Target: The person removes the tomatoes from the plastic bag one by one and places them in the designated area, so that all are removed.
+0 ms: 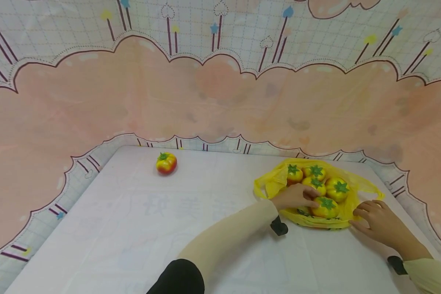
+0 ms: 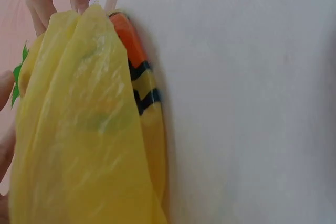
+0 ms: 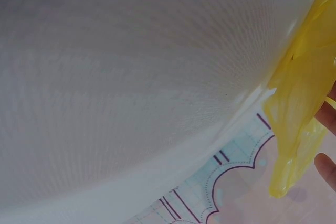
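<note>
A yellow plastic bag (image 1: 279, 179) lies spread on the table, its mouth turned up around several yellow-and-red tomatoes with green star-shaped tops. My left hand (image 1: 294, 197) reaches into the bag from the left and grips the front tomato (image 1: 327, 208) by its left side. Part of that grip is hidden; the left wrist view shows only fingertips at its edge, beside a green top (image 2: 16, 82). At the bag's right side, my right hand (image 1: 384, 224) holds the rim between thumb and fingers. The right wrist view catches two fingertips (image 3: 326, 116) against the yellow plastic (image 3: 299, 108).
Another red-and-yellow tomato (image 1: 166, 164) sits alone toward the back left of the white table (image 1: 150, 228). Behind and beside the table hangs a pink-and-white patterned cloth (image 1: 220, 102). The bag has an orange and dark printed edge (image 2: 137, 56).
</note>
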Demonstrator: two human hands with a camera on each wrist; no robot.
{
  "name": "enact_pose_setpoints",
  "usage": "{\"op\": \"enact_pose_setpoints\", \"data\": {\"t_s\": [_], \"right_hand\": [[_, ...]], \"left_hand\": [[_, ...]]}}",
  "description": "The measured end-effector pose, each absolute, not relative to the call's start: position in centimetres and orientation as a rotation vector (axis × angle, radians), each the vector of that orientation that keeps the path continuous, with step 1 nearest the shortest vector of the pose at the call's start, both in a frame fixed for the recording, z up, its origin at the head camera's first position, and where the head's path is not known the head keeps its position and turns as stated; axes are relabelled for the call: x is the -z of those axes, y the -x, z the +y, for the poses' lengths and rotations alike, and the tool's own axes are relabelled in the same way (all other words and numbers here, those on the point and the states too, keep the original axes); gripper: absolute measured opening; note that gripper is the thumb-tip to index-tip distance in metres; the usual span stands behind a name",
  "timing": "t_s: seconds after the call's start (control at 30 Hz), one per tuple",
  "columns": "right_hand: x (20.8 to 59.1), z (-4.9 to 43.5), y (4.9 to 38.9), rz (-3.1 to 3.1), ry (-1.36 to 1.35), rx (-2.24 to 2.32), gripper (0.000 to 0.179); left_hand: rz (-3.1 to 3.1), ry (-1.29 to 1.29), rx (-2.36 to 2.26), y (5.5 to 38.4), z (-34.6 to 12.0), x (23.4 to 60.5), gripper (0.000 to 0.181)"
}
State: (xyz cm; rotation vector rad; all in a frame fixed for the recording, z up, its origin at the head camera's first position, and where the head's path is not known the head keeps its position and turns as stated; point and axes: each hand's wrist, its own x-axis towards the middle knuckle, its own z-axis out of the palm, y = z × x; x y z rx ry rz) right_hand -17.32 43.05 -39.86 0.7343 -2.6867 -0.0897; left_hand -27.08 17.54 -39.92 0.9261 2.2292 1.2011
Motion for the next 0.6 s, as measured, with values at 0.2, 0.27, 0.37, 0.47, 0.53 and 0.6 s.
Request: {"op": "enact_pose_setpoints", "data": {"t_s": [0.2, 0.27, 0.37, 0.47, 0.53, 0.6], "right_hand": [[39.78, 43.02, 17.31, -2.678, -0.737, 0.103, 0.023], [39.74, 43.00, 17.31, -2.684, -0.733, 0.104, 0.023], [39.69, 42.96, 17.29, -2.691, -0.728, 0.103, 0.023], [39.71, 42.92, 17.26, -2.690, -0.729, 0.102, 0.023], [39.74, 42.90, 17.25, -2.689, -0.731, 0.101, 0.023], [39.76, 42.88, 17.23, -2.688, -0.732, 0.104, 0.023]], "left_hand": [[2.289, -0.910, -1.166, 26.64, 17.85, 40.00, 0.040], [2.309, -0.908, -1.167, 26.48, 17.97, 40.02, 0.041], [2.326, -0.896, -1.184, 26.30, 18.10, 40.05, 0.041], [2.325, -0.867, -1.212, 26.26, 18.19, 40.20, 0.039], [2.320, -0.838, -1.231, 26.30, 18.25, 40.35, 0.038], [2.313, -0.810, -1.246, 26.39, 18.30, 40.54, 0.038]]}}
